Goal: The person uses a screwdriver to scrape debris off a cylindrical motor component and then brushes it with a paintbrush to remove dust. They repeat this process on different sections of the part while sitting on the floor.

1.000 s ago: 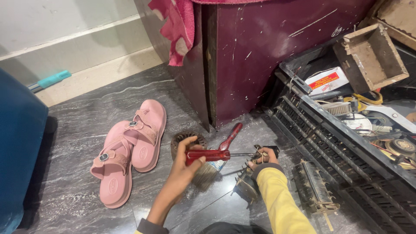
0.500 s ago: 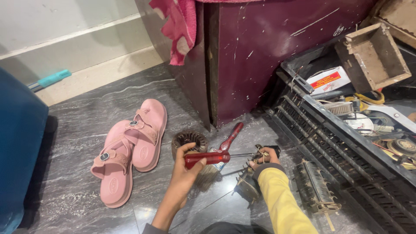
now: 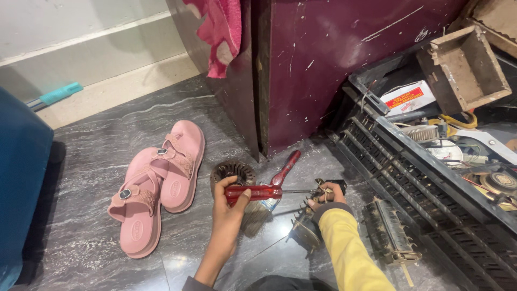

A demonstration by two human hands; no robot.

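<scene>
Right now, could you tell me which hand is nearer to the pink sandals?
Left. The left hand, gripping the red-handled screwdriver, is just right of the pink sandals; the right hand is farther right, on a metal part.

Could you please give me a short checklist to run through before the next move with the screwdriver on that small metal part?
1. Left hand wrapped firmly round the red screwdriver handle: ok.
2. Right hand steadying the small metal part on the floor: ok.
3. Screwdriver tip seated in a screw: cannot tell, the right hand hides it.
4. Right fingers out of the shaft's line: not ok, they sit at the tip.
5. Floor near the hands free of clutter: not ok, a brush and a second red tool lie beside them.
</scene>
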